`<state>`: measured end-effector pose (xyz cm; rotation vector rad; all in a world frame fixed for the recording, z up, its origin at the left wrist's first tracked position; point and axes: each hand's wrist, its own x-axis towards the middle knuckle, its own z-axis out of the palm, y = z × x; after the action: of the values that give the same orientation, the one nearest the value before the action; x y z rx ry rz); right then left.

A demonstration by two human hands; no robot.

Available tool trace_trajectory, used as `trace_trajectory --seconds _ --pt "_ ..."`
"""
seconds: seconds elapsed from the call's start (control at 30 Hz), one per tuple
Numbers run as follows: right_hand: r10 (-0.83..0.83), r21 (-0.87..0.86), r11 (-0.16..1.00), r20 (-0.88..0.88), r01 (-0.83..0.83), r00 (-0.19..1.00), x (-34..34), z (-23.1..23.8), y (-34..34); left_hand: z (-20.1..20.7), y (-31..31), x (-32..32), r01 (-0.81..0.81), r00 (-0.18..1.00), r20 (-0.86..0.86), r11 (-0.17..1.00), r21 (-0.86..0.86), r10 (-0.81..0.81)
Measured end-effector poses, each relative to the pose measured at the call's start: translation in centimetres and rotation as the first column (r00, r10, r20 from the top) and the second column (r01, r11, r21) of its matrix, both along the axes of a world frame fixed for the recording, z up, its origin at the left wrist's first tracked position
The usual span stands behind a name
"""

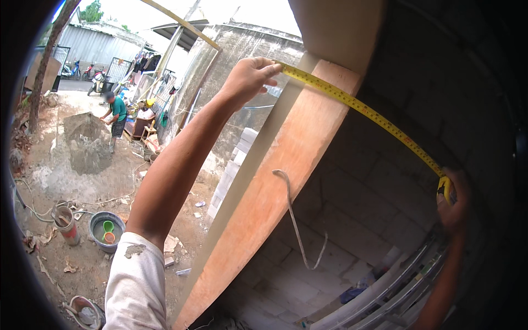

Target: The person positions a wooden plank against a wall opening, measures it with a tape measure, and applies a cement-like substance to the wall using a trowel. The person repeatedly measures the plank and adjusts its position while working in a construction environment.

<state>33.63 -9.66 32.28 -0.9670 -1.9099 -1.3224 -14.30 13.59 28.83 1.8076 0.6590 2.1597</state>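
A yellow tape measure [377,116] is stretched out between my two hands. My left hand [246,81], raised at upper centre, pinches the blade's free end between thumb and fingers. In the shade at the right, my right hand [455,206] is wrapped round the yellow-and-black case. The blade passes across the upper end of a long orange-brown wooden board [275,176], which lies along the edge of a grey pillar [242,187]. A bent metal rod [295,220] hooks over the board's edge and hangs down in front of the block wall.
At the left, a person in a green shirt [117,107] stands by a grey mound [87,137]. A dark tub [106,231] with green and orange scoops and a reddish bucket [67,226] stand below. Pale blocks [239,151] are stacked beyond the pillar.
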Motion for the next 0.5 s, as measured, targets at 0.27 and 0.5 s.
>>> trace_trajectory --seconds 0.27,0.5 --pt "0.032 0.014 0.999 0.057 -0.033 0.998 1.3 0.9 -0.6 0.4 0.0 1.2 0.040 0.999 0.014 0.998 0.043 -0.041" --pt "0.006 -0.004 1.000 0.060 -0.006 0.998 2.1 0.7 -0.9 0.4 0.0 1.9 0.000 1.000 0.024 0.997 0.073 -0.002"
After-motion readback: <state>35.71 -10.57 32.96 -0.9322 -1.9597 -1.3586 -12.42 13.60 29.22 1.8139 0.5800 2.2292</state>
